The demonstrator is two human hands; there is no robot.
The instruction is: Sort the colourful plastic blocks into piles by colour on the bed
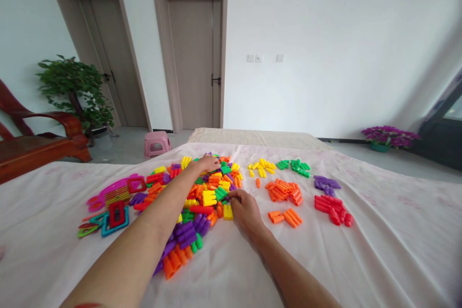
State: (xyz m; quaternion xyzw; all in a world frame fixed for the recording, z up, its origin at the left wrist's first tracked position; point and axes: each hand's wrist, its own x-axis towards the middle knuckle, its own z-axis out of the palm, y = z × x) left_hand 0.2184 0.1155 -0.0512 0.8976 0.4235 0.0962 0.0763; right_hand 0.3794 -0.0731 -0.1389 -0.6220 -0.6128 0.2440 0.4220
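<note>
Clearly, open cloth (306,250) flanks the right hand (247,211) at the block pile's (209,198) edge.

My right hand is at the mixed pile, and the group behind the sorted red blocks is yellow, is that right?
Not quite: in the head view, the group behind the sorted red blocks is purple, not yellow. The right hand is at the mixed pile.

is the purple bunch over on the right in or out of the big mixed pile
Out: the purple bunch lies apart on the cloth, just beyond the red pieces, with orange pieces between it and the mixed pile.
</note>
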